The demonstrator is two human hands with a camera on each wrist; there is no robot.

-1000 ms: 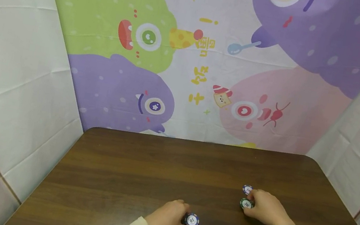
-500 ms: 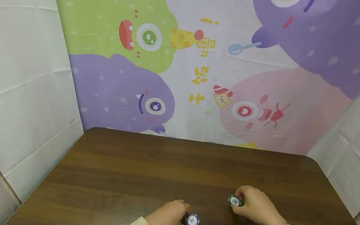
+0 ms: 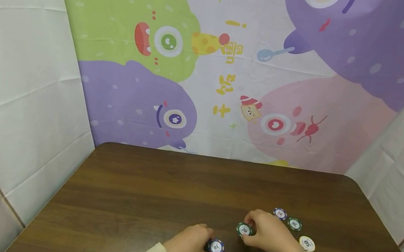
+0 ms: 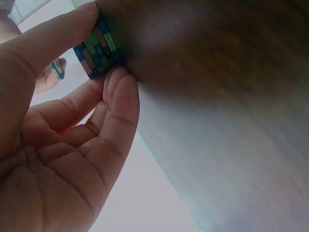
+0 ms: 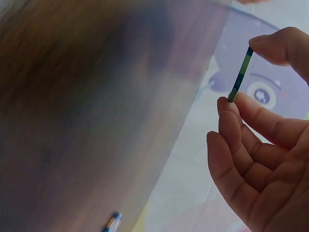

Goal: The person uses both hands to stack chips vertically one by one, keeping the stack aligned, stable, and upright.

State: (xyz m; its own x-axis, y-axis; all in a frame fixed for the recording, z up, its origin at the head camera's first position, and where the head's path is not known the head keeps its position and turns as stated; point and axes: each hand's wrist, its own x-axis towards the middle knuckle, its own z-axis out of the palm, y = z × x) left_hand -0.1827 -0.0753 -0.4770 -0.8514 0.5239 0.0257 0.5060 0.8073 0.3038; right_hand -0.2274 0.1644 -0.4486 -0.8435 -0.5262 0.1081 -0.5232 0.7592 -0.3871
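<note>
Your left grip (image 3: 189, 243) is parted only as wide as the chip stack (image 3: 216, 248) it clasps by the sides, on the worktop (image 3: 159, 181). Your right grip (image 3: 274, 234) pinches one green chip (image 3: 244, 229) by its edges, above the worktop near that stack; three loose chips (image 3: 294, 224) lie to its right.

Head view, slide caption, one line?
Left hand holds a blue-topped chip stack; right hand pinches a green-rimmed chip; three loose chips lie on the wooden table.

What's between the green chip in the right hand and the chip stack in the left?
Bare tabletop shows between the green chip and the chip stack in the head view.
</note>
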